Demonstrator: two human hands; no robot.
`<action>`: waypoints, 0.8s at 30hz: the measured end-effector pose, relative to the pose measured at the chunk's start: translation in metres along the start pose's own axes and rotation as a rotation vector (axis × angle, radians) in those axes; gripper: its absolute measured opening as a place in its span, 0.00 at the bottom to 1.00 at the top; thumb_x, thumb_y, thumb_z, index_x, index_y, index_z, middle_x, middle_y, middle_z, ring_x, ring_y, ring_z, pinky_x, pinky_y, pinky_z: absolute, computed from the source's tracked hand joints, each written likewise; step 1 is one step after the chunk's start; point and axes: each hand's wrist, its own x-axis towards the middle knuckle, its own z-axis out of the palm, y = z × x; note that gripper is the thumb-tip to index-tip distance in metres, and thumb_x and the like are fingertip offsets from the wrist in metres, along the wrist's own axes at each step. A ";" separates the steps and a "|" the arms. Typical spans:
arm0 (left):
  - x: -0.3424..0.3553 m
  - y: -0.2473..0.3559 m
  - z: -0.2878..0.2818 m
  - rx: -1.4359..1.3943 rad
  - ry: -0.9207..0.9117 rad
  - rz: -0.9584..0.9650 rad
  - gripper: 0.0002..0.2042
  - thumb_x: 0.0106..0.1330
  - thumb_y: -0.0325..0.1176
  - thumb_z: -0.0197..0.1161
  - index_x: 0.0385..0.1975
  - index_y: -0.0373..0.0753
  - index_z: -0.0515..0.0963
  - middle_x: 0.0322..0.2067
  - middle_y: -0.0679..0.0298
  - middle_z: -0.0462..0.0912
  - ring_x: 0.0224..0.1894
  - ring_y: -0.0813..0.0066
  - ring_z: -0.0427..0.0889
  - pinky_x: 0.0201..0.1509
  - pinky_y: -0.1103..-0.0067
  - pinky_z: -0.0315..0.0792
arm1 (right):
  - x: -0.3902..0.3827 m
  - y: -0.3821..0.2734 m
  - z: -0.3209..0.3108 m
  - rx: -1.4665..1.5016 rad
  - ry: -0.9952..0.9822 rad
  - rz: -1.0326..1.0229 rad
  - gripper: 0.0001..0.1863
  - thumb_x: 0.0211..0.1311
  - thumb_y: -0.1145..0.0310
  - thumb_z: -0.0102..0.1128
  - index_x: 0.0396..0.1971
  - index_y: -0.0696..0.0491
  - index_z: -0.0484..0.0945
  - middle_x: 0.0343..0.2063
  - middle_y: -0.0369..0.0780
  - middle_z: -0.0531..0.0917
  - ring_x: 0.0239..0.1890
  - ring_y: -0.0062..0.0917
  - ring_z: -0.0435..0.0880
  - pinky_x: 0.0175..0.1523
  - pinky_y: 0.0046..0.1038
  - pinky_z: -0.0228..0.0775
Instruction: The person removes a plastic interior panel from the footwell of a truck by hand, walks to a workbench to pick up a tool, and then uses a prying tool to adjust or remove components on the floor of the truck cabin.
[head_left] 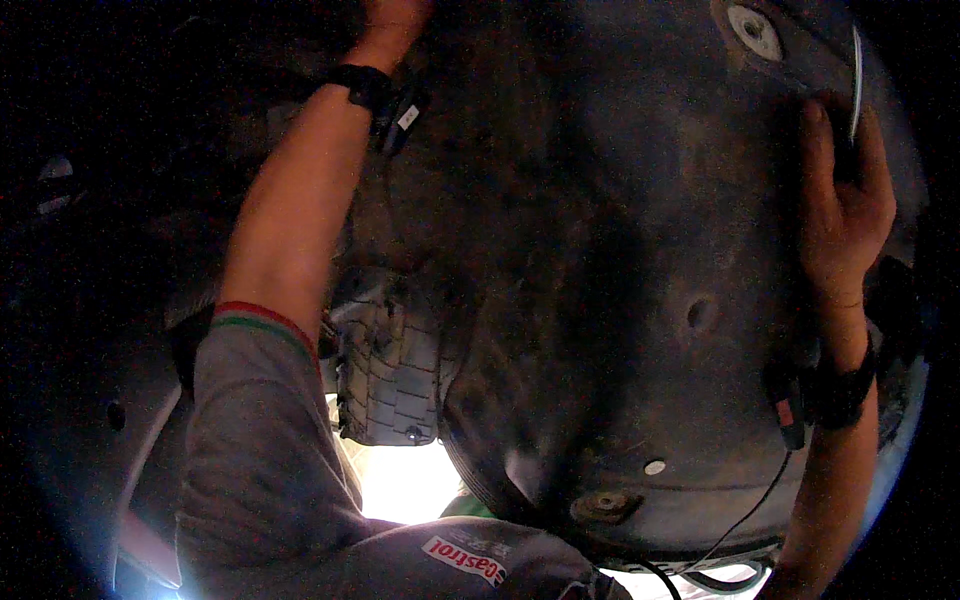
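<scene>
At the top edge, my left hand [395, 22] reaches up under a dark vehicle underside; its fingers are cut off or lost in the dark, so what it touches is hidden. On the far right my right hand [848, 225] is raised against the dark underbody panel [640, 230], with two digits stretched upward and a gap between them. Along one of these digits runs a thin shiny metal rod [857, 85], which the hand seems to hold; its far end is not distinct. Close by the right fingertips sits a pale round fitting [755, 32] in the panel.
A treaded tire [390, 365] hangs between my left arm and the panel. Black wrist straps with small boxes [402, 118] are on both wrists; a thin cable [755, 505] runs from the right one. A pale plug [655, 467] and a recessed round fitting [605, 505] dot the panel's lower part.
</scene>
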 end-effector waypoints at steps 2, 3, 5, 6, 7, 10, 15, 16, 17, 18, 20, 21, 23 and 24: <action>-0.005 -0.010 -0.012 0.142 0.018 -0.014 0.17 0.61 0.27 0.59 0.50 0.32 0.79 0.50 0.45 0.79 0.51 0.46 0.77 0.54 0.61 0.73 | 0.002 -0.002 0.007 0.013 -0.015 0.005 0.14 0.68 0.71 0.61 0.51 0.61 0.79 0.44 0.39 0.85 0.46 0.19 0.81 0.53 0.20 0.71; -0.006 -0.008 -0.013 0.094 0.011 -0.052 0.17 0.61 0.27 0.59 0.50 0.32 0.79 0.51 0.45 0.79 0.51 0.46 0.77 0.53 0.62 0.73 | 0.002 -0.003 0.007 0.002 -0.019 0.022 0.14 0.69 0.71 0.61 0.51 0.61 0.79 0.44 0.39 0.85 0.46 0.19 0.81 0.53 0.20 0.71; -0.005 -0.008 -0.010 0.045 0.003 -0.090 0.17 0.61 0.27 0.60 0.50 0.32 0.79 0.51 0.45 0.79 0.51 0.46 0.77 0.53 0.62 0.73 | 0.002 -0.003 0.006 0.025 -0.029 0.031 0.14 0.68 0.71 0.61 0.51 0.61 0.79 0.44 0.39 0.85 0.46 0.19 0.81 0.53 0.20 0.71; -0.003 -0.011 -0.008 0.083 0.069 -0.050 0.16 0.61 0.27 0.60 0.49 0.32 0.79 0.50 0.45 0.80 0.50 0.46 0.78 0.53 0.62 0.73 | 0.002 -0.004 0.006 0.052 -0.039 0.038 0.14 0.68 0.71 0.61 0.51 0.61 0.79 0.44 0.39 0.85 0.46 0.19 0.81 0.53 0.20 0.71; -0.002 -0.015 -0.007 0.122 0.136 -0.011 0.15 0.61 0.26 0.60 0.48 0.31 0.80 0.48 0.45 0.81 0.49 0.46 0.79 0.53 0.62 0.73 | 0.002 -0.005 0.007 0.055 -0.039 0.035 0.14 0.68 0.71 0.61 0.51 0.61 0.79 0.44 0.39 0.85 0.46 0.19 0.81 0.53 0.20 0.71; 0.009 0.013 -0.008 -0.142 -0.014 -0.195 0.14 0.60 0.25 0.59 0.45 0.31 0.81 0.44 0.46 0.83 0.47 0.46 0.80 0.51 0.61 0.74 | 0.000 0.001 0.005 0.051 -0.016 0.018 0.14 0.69 0.71 0.61 0.50 0.61 0.79 0.44 0.39 0.85 0.46 0.19 0.81 0.53 0.20 0.71; 0.012 0.007 -0.012 -0.023 0.003 0.038 0.12 0.58 0.25 0.60 0.42 0.32 0.82 0.41 0.46 0.84 0.45 0.45 0.81 0.47 0.61 0.75 | -0.001 0.002 0.006 0.077 -0.012 0.029 0.14 0.68 0.71 0.62 0.50 0.60 0.79 0.43 0.38 0.86 0.45 0.19 0.82 0.52 0.20 0.71; 0.012 0.007 -0.011 0.017 0.025 0.150 0.13 0.58 0.25 0.61 0.42 0.33 0.82 0.41 0.46 0.83 0.44 0.44 0.80 0.46 0.60 0.76 | -0.002 0.002 0.007 0.074 -0.012 0.030 0.14 0.68 0.71 0.62 0.50 0.60 0.79 0.43 0.38 0.86 0.45 0.19 0.82 0.52 0.20 0.71; 0.013 0.003 -0.008 0.013 0.024 0.151 0.13 0.58 0.25 0.61 0.42 0.33 0.82 0.41 0.46 0.83 0.44 0.44 0.80 0.46 0.60 0.76 | -0.001 0.003 0.008 0.093 0.029 -0.019 0.12 0.67 0.69 0.63 0.47 0.59 0.80 0.38 0.38 0.86 0.40 0.18 0.81 0.48 0.20 0.72; 0.016 -0.012 -0.008 0.055 -0.014 0.074 0.13 0.58 0.25 0.61 0.42 0.33 0.82 0.41 0.45 0.83 0.44 0.43 0.80 0.46 0.59 0.76 | 0.000 -0.001 0.011 0.123 0.069 -0.077 0.11 0.67 0.67 0.64 0.43 0.57 0.81 0.34 0.38 0.86 0.35 0.18 0.80 0.44 0.21 0.73; 0.019 -0.030 -0.022 0.119 -0.045 -0.006 0.12 0.58 0.26 0.61 0.42 0.33 0.82 0.41 0.44 0.82 0.43 0.41 0.80 0.45 0.59 0.76 | 0.003 -0.006 0.012 0.148 0.075 -0.101 0.11 0.66 0.67 0.64 0.43 0.57 0.81 0.34 0.38 0.86 0.35 0.17 0.81 0.43 0.21 0.73; 0.021 -0.023 -0.018 0.198 -0.023 0.079 0.12 0.58 0.26 0.60 0.42 0.34 0.82 0.41 0.44 0.82 0.43 0.41 0.79 0.45 0.58 0.75 | 0.003 -0.005 0.011 0.133 0.078 -0.101 0.11 0.66 0.67 0.65 0.43 0.57 0.81 0.34 0.38 0.86 0.35 0.17 0.81 0.43 0.21 0.73; 0.022 -0.008 -0.012 0.268 -0.002 0.163 0.12 0.59 0.27 0.60 0.42 0.34 0.82 0.40 0.44 0.82 0.42 0.40 0.79 0.45 0.58 0.75 | 0.001 0.002 0.008 0.117 0.076 -0.079 0.11 0.66 0.67 0.65 0.44 0.57 0.81 0.34 0.38 0.86 0.35 0.17 0.82 0.43 0.21 0.74; 0.021 -0.001 -0.011 0.238 0.036 0.223 0.12 0.60 0.27 0.60 0.43 0.33 0.82 0.41 0.44 0.82 0.42 0.40 0.79 0.46 0.58 0.75 | 0.001 0.005 0.007 0.111 0.075 -0.062 0.11 0.65 0.68 0.65 0.44 0.57 0.81 0.34 0.38 0.87 0.35 0.17 0.82 0.42 0.21 0.74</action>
